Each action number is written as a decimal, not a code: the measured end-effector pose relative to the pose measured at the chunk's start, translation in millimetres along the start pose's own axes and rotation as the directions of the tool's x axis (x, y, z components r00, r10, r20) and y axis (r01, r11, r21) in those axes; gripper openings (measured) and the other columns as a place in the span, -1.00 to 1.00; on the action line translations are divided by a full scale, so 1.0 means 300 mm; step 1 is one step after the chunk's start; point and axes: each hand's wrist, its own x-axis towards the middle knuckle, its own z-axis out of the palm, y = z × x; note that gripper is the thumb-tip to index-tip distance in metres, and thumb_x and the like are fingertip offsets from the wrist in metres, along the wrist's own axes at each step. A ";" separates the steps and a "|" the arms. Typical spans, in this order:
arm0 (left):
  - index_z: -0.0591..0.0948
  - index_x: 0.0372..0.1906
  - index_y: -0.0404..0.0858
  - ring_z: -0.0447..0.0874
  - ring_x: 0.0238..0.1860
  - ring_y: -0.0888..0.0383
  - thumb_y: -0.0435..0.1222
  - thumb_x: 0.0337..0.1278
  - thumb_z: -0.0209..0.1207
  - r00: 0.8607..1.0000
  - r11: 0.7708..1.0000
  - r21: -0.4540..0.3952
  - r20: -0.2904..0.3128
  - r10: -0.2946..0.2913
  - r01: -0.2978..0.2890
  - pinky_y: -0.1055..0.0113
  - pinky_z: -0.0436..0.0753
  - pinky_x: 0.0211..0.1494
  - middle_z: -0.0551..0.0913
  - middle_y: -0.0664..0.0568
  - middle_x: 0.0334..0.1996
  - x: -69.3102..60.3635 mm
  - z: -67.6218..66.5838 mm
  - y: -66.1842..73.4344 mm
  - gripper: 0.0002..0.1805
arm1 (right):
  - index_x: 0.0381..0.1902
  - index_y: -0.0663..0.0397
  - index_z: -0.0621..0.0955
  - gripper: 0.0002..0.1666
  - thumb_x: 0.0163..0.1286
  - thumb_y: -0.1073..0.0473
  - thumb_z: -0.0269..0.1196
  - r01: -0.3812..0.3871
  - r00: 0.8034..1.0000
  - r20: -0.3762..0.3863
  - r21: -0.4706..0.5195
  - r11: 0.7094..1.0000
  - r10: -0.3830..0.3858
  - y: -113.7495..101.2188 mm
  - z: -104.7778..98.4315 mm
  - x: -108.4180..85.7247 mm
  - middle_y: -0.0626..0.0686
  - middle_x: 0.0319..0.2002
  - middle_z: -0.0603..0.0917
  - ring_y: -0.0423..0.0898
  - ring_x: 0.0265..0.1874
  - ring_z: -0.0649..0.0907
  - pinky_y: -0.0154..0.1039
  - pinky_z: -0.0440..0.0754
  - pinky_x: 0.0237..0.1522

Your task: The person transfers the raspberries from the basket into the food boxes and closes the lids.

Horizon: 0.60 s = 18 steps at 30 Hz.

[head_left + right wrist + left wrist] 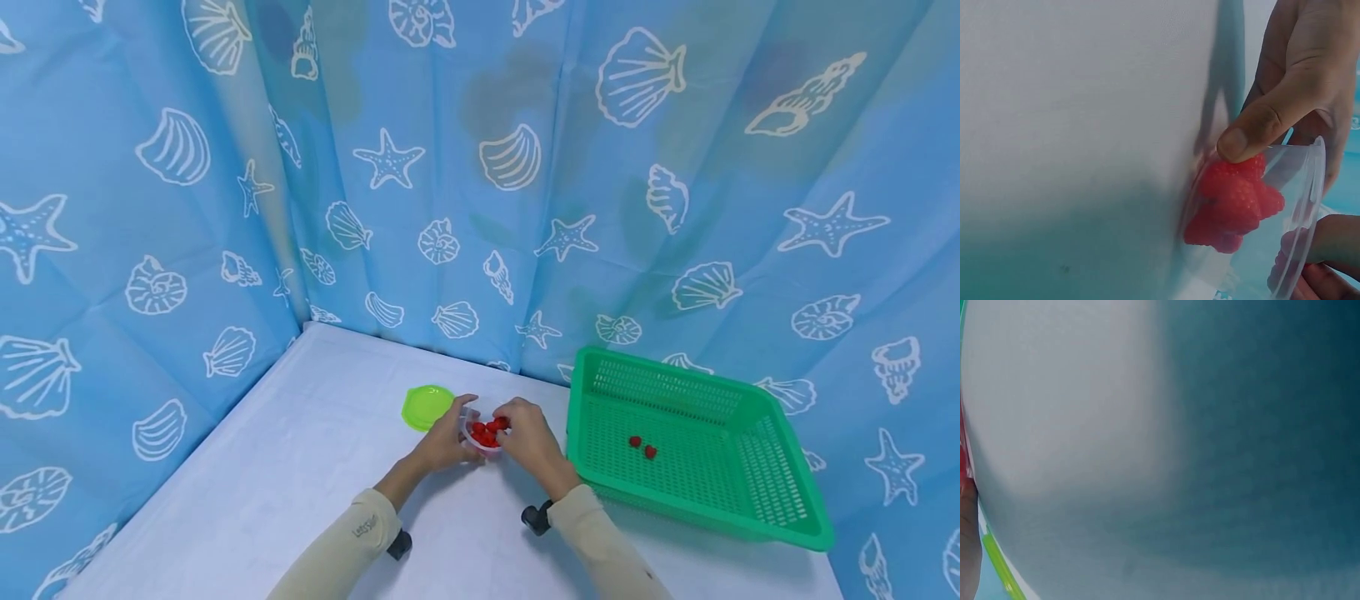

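A clear round container [467, 425] holds several red raspberries [483, 437]; in the right wrist view the raspberries [1229, 203] are clustered behind its clear wall [1310, 178]. My left hand [444, 439] grips the container's side, and in the right wrist view that hand [1310, 81] has its thumb along the wall. At the rim, my right hand [528, 435] pinches a raspberry [501, 423]; the same hand [1335, 250] shows at the right wrist view's lower right. Only a sliver of my left hand [967, 544] shows in the left wrist view.
A lime-green lid [427, 407] lies on the white-covered table [300, 433], just behind my left hand. To the right stands a green slotted basket [675, 492] with two raspberries [642, 447] inside. A blue shell-print curtain [465, 208] surrounds the table's back and sides.
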 end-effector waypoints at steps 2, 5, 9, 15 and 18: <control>0.14 0.45 -0.04 0.43 0.25 0.05 -0.38 -0.19 0.51 1.000 1.000 -0.006 -0.001 0.001 -0.001 0.17 0.61 0.10 0.49 0.03 0.21 0.000 -0.001 -0.003 0.07 | -0.11 0.15 0.73 -0.57 -0.01 0.31 0.54 0.003 1.000 -0.001 -0.005 1.000 -0.003 -0.001 0.004 0.003 0.02 -0.21 0.66 -0.11 -0.25 0.65 -0.26 0.70 -0.18; 0.14 0.45 -0.04 0.44 0.25 0.05 -0.38 -0.20 0.51 1.000 1.000 -0.009 -0.001 0.002 -0.002 0.17 0.62 0.10 0.49 0.02 0.21 -0.001 0.000 -0.003 0.07 | -0.12 0.14 0.74 -0.58 -0.02 0.31 0.54 0.002 1.000 -0.009 -0.013 1.000 -0.002 0.000 0.009 0.004 0.02 -0.21 0.67 -0.11 -0.24 0.65 -0.26 0.69 -0.17; 0.14 0.45 -0.05 0.43 0.26 0.05 -0.38 -0.22 0.52 1.000 1.000 -0.015 -0.001 0.003 -0.003 0.17 0.62 0.10 0.48 0.00 0.22 -0.001 -0.002 0.001 0.08 | -0.13 0.15 0.74 -0.59 -0.02 0.31 0.54 0.008 1.000 -0.014 -0.027 1.000 -0.008 -0.001 0.012 0.004 0.02 -0.23 0.67 -0.12 -0.26 0.65 -0.27 0.69 -0.18; 0.13 0.45 -0.04 0.43 0.26 0.05 -0.36 -0.24 0.54 1.000 1.000 -0.016 -0.002 0.006 -0.006 0.18 0.62 0.09 0.48 0.01 0.23 -0.006 -0.006 0.004 0.10 | -0.13 0.14 0.73 -0.60 0.01 0.28 0.53 -0.004 1.000 -0.019 -0.024 1.000 0.003 -0.004 0.010 0.004 0.04 -0.23 0.67 -0.11 -0.29 0.64 -0.30 0.69 -0.23; 0.13 0.45 -0.03 0.44 0.26 0.07 -0.35 -0.26 0.55 1.000 1.000 -0.013 -0.005 0.000 0.000 0.21 0.62 0.08 0.48 0.04 0.22 -0.006 -0.003 -0.001 0.12 | -0.11 0.11 0.73 -0.60 0.03 0.26 0.52 -0.036 0.999 -0.025 0.027 0.999 0.036 -0.004 -0.008 0.002 0.03 -0.21 0.67 -0.09 -0.28 0.65 -0.29 0.70 -0.25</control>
